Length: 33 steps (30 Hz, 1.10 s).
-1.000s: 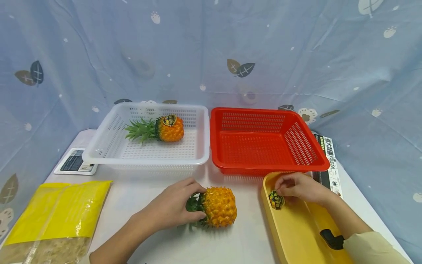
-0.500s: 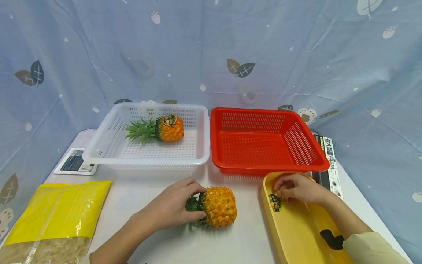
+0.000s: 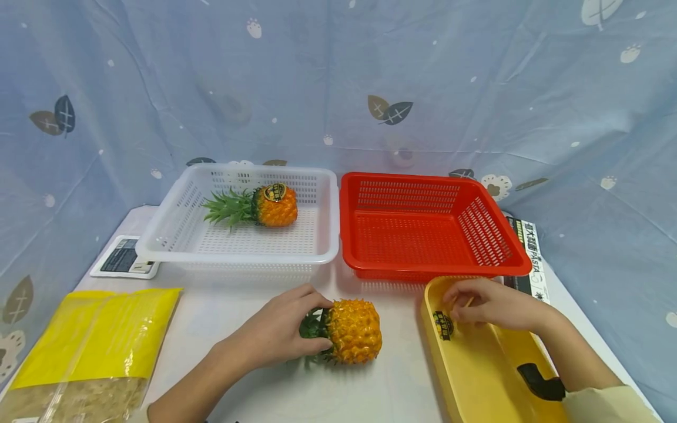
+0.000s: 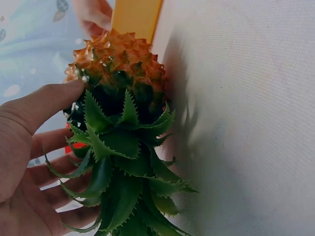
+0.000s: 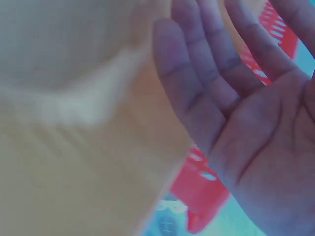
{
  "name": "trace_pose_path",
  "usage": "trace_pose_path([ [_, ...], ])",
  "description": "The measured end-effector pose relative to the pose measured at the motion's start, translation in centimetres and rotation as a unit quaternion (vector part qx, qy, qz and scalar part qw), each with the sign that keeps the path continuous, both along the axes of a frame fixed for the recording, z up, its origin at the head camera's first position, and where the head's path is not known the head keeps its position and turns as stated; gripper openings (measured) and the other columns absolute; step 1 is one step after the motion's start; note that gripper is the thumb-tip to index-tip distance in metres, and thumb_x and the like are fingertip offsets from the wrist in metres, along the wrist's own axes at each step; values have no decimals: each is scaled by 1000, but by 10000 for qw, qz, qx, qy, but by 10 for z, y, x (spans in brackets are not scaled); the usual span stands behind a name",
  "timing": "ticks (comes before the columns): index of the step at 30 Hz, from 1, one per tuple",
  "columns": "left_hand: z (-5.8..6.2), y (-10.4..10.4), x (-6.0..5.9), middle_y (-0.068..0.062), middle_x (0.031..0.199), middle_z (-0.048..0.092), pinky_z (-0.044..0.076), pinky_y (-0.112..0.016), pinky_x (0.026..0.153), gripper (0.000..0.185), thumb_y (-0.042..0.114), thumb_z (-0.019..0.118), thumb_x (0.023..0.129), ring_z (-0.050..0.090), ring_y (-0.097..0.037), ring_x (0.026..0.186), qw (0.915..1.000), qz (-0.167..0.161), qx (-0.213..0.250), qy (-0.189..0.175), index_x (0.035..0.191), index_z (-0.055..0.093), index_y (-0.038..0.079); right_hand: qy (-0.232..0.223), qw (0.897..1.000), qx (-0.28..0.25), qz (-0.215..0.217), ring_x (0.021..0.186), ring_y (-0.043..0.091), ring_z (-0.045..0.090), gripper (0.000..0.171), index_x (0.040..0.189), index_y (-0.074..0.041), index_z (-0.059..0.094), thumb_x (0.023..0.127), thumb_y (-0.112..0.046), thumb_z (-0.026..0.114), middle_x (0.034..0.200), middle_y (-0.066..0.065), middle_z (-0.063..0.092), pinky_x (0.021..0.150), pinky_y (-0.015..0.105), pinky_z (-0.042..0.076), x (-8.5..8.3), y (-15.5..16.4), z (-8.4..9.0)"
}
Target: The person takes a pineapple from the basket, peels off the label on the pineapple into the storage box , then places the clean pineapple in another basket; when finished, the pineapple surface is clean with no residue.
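Observation:
An orange pineapple [image 3: 354,331] lies on its side on the white table, with its green crown toward my left hand [image 3: 280,332]. That hand grips it round the crown and the fruit's top; the left wrist view shows the thumb on the pineapple [image 4: 118,64] and the fingers under the leaves of my left hand [image 4: 29,147]. My right hand [image 3: 483,305] hovers over the far end of a yellow tray [image 3: 476,376], just right of a round dark sticker [image 3: 443,325] on the tray's inner wall. In the right wrist view my right hand [image 5: 231,98] shows a bare palm with loosely extended fingers holding nothing.
A white basket [image 3: 328,235] at the back left holds a second pineapple [image 3: 272,205] with a sticker on it. Beside it stands a red basket [image 3: 439,268]. A yellow bag [image 3: 90,346] lies front left, a small scale [image 3: 124,264] behind it, a printed box [image 3: 529,252] at right, a black object [image 3: 539,382] in the tray.
My right hand has drawn slightly to the right, off the sticker, which stays on the tray wall. The left hand and the pineapple have not moved.

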<state>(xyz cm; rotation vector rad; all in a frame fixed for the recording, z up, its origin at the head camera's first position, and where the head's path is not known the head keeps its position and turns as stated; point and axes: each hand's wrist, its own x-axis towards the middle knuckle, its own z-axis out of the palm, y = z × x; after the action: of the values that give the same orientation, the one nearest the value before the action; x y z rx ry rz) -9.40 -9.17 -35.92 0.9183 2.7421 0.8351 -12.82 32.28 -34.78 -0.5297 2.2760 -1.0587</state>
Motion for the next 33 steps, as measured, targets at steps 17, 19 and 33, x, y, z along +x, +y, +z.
trace_pose_path([
  [17, -3, -1, 2, 5, 120, 66, 56, -42, 99, 51, 39, 84, 85, 65, -18, 110, 9999, 30, 40, 136, 127, 69, 14, 1222, 9919, 67, 342, 94, 12, 66, 16, 116, -22, 70, 100, -23, 69, 103, -2, 71, 78, 27, 58, 7, -49, 44],
  [19, -3, -1, 2, 5, 120, 66, 56, -42, 99, 51, 39, 84, 85, 65, -17, 110, 9998, 25, 31, 172, 127, 69, 15, 1240, 9916, 117, 338, 95, 12, 66, 16, 115, -24, 70, 99, -24, 71, 104, -1, 71, 79, 28, 59, 6, -57, 46],
  [33, -4, -1, 1, 5, 119, 66, 56, -42, 99, 51, 40, 84, 84, 65, -17, 109, 9998, 53, 11, 205, 126, 69, 15, 1361, 9886, -147, 628, 106, 22, 66, 33, 124, -27, 67, 94, -22, 77, 116, -7, 70, 87, 30, 59, -6, -110, 43],
])
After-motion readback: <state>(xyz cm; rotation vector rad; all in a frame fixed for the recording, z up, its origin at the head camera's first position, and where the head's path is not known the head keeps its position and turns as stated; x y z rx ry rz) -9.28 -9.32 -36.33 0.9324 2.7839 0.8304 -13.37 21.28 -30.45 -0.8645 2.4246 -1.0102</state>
